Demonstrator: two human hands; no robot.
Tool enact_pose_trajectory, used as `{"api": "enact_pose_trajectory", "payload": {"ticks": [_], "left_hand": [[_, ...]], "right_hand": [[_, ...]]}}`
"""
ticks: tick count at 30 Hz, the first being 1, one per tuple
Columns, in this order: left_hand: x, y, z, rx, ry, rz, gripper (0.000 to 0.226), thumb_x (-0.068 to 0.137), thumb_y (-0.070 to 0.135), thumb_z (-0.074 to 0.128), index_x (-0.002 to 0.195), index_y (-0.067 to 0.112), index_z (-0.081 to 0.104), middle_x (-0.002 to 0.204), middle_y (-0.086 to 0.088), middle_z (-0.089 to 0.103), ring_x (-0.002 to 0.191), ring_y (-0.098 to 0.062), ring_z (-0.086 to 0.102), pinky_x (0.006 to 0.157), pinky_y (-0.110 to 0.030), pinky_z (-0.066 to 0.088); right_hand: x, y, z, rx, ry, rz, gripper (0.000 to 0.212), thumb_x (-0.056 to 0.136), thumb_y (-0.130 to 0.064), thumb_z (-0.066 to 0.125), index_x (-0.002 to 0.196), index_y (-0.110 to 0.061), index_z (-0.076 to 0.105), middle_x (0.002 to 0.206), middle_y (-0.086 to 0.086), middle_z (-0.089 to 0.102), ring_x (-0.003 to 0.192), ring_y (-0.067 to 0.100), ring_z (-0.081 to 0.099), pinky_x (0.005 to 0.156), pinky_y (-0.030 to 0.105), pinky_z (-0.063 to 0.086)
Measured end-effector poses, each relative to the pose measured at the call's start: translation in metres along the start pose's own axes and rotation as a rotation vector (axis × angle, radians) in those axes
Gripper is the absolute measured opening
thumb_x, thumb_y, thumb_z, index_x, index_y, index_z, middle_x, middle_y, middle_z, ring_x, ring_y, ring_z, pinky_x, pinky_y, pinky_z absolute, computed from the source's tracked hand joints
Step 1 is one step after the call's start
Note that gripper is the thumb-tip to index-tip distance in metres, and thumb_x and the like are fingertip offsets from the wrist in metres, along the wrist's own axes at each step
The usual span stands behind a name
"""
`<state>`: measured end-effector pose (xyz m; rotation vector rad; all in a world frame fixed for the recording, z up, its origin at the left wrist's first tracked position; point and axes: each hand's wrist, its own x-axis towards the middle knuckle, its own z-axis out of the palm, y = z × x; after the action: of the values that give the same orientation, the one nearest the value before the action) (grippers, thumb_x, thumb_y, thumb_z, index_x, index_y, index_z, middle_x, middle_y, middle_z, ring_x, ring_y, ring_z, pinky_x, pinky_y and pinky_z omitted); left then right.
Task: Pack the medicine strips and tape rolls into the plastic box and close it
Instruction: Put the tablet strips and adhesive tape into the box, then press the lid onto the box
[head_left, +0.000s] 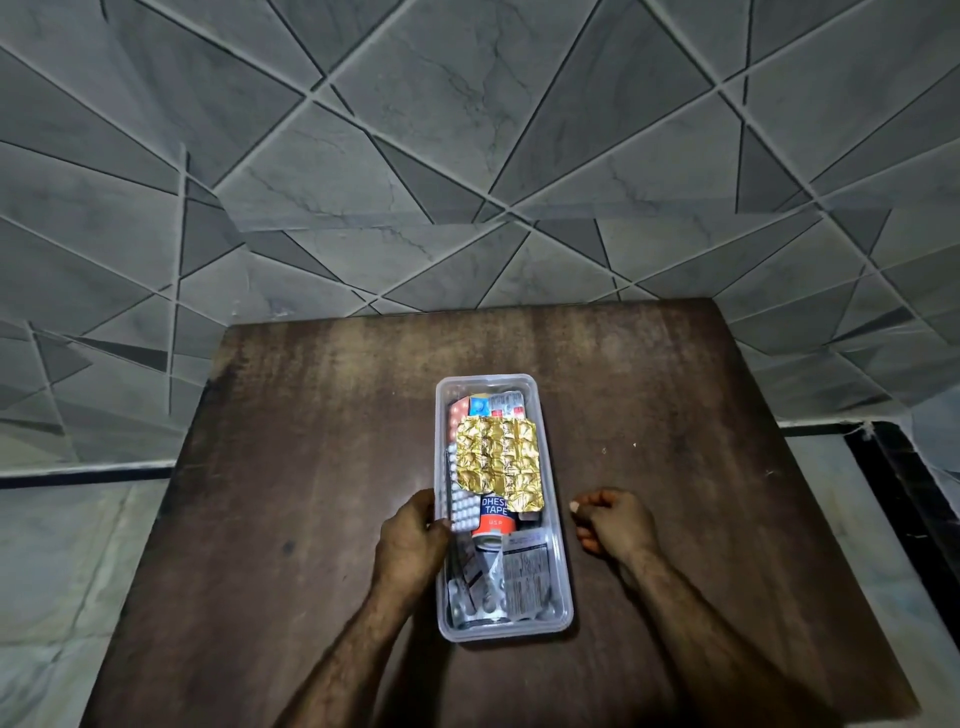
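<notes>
A clear plastic box (488, 379) stands lengthwise in the middle of a brown table. It is full: a crumpled gold medicine strip (498, 457) lies on top, with a red-and-blue adhesive tape roll (493, 515) below it. A white pill strip (464, 506) runs along the left wall, and silver printed strips (524, 577) fill the near end. My left hand (413, 540) grips the box's left wall, thumb over the rim. My right hand (615, 522) rests on the table to the right of the box, apart from it, with its fingers curled and nothing seen in them. No separate lid shows.
The brown wooden table (291, 467) stands against a grey tiled wall (467, 156). Pale floor shows past the table's left and right edges. Nothing else lies on the table around the box.
</notes>
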<state>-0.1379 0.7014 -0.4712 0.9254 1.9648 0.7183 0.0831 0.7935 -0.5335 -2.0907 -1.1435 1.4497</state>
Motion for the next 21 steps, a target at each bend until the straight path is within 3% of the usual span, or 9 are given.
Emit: {"api": "enact_pose_trajectory", "payload": {"ticks": [4,7,11,14,17,21], "left_hand": [[0.001,0.001,-0.007,-0.016,0.020,0.009,0.035,0.090,0.015,0.058,0.125,0.018,0.061,0.118,-0.001,0.069,0.097,-0.015,0.065,0.082,-0.028,0.051],[0.003,0.003,-0.015,-0.020,0.023,-0.002,0.035,0.089,0.010,0.057,0.123,0.017,0.063,0.114,0.002,0.070,0.096,-0.014,0.065,0.079,-0.024,0.049],[0.003,0.002,-0.024,-0.023,0.019,-0.017,0.034,0.086,0.014,0.059,0.119,0.018,0.065,0.112,0.002,0.071,0.102,-0.017,0.067,0.090,-0.035,0.053],[0.002,-0.001,-0.029,-0.013,0.039,-0.024,0.046,0.073,0.033,0.056,0.116,0.022,0.065,0.110,0.003,0.072,0.099,-0.016,0.067,0.090,-0.040,0.054],[0.003,-0.010,-0.032,-0.030,0.040,-0.031,0.050,0.068,0.039,0.053,0.115,0.025,0.066,0.109,0.006,0.073,0.097,-0.014,0.068,0.088,-0.044,0.055],[0.003,-0.011,-0.035,-0.043,0.036,-0.040,0.049,0.069,0.039,0.053,0.115,0.026,0.065,0.109,0.007,0.073,0.097,-0.013,0.069,0.088,-0.044,0.056]], "right_hand": [[-0.008,0.006,0.008,-0.102,0.011,-0.021,0.014,0.077,-0.021,0.076,0.074,-0.010,0.068,0.062,0.008,0.069,0.053,0.017,0.061,0.055,0.033,0.059],[-0.011,0.006,0.017,-0.217,0.014,-0.054,0.012,0.074,-0.025,0.069,0.069,-0.014,0.068,0.060,0.003,0.070,0.054,0.020,0.067,0.061,0.040,0.061],[-0.013,0.006,0.030,-0.347,0.006,-0.081,0.013,0.069,-0.030,0.062,0.066,-0.017,0.064,0.062,-0.002,0.068,0.061,0.019,0.067,0.068,0.032,0.059],[-0.017,0.002,0.035,-0.381,0.019,-0.105,0.018,0.076,-0.031,0.068,0.070,-0.014,0.064,0.066,-0.001,0.066,0.067,0.020,0.065,0.067,0.025,0.051],[-0.014,0.001,0.036,-0.325,-0.005,-0.079,0.023,0.076,-0.030,0.072,0.065,-0.013,0.063,0.061,0.006,0.066,0.058,0.022,0.063,0.063,0.028,0.053],[-0.007,0.005,0.028,-0.039,-0.077,0.021,0.017,0.076,-0.021,0.075,0.072,-0.008,0.066,0.062,0.008,0.065,0.057,0.020,0.062,0.064,0.041,0.061]]}}
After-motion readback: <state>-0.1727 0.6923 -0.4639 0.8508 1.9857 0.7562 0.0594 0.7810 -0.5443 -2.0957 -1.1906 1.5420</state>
